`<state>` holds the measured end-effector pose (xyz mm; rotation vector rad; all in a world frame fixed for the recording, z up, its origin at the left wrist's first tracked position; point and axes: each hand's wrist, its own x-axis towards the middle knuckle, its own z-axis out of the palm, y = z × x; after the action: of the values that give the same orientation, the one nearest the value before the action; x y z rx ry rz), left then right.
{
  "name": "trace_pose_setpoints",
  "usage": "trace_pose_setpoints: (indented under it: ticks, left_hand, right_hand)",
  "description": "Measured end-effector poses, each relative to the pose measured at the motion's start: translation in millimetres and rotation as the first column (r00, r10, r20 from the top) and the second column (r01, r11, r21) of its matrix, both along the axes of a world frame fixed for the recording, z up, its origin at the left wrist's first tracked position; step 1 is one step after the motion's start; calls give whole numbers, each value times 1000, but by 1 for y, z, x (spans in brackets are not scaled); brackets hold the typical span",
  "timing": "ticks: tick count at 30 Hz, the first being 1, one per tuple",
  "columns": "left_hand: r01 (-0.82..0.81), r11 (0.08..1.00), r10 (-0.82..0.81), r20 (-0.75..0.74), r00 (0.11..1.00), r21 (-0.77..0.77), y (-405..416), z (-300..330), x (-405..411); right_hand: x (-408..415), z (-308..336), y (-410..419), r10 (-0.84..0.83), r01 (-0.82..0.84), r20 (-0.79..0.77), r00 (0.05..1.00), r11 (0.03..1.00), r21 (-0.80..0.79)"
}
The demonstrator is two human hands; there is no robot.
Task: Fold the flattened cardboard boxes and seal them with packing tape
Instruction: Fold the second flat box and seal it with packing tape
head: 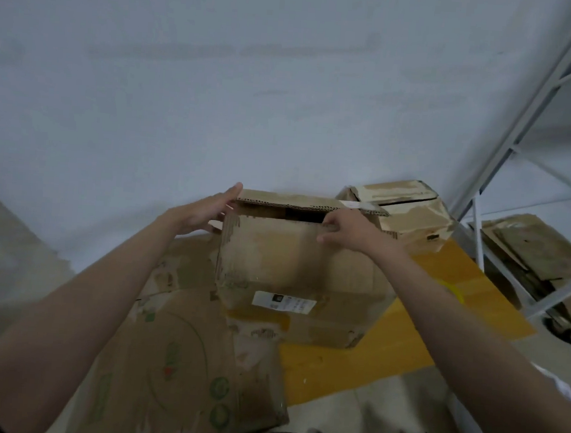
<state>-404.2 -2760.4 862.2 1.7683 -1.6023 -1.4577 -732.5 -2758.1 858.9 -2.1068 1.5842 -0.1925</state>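
A worn brown cardboard box with a white label stands on the floor in front of me, its near top flap folded down and a dark gap left along the far edge. My left hand lies with straight fingers against the box's upper left corner, touching the far flap. My right hand presses curled fingers on the near flap by the gap. A yellow roll of tape shows partly behind my right forearm. Flattened printed cardboard lies under my left arm.
A second folded, taped box stands behind against the white wall. Orange-yellow sheet covers the floor at right. A white metal shelf frame holds more flat cardboard at far right.
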Motion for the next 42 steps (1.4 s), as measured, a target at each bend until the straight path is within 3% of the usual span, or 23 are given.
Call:
trace_pose_setpoints:
  ticks: [3,5,7,9,12,14,16,21,34,42]
  left_hand:
    - [-73,980,103,158,982,-184,3,-12,-3]
    - [113,957,5,403,915,-269,5,-16,-8]
    - [306,929,-137,578,804,-206,7,-22,-16]
    - [370,926,-232,656,718,-78,10,-28,-25]
    - [390,921,-258,741,620,-6,20,-42,-37]
    - [419,908,-261,771,581,-8,30,-48,-46]
    - [456,890,-265,797,543,-15,39,-51,-57]
    - [475,878,-221,830,513,-60,59,-49,-86]
    - [204,975,-52,806,590,-87,75,-52,-117]
    - [401,912,-128,866,483,-89,35,-42,-133]
  right_hand:
    - [4,-31,5,-69,67,-60,996,997,-38]
    - [4,-46,9,-82,67,-85,993,983,-169]
    - [3,-51,12,-110,71,-93,990,934,-350]
    - [-2,-51,12,-167,90,-115,979,869,-487]
    - [-21,-55,4,-183,114,-139,973,909,-400]
    - [-37,-65,3,-140,107,-163,977,975,-196]
    - [-49,-72,0,-123,114,-107,987,990,-88]
    - [-55,-64,-19,-131,130,-18,991,990,-49]
    - [-83,-65,-96,81,-77,-88,993,996,50]
    - [-131,-75,-85,-31,28,57,998,999,40]
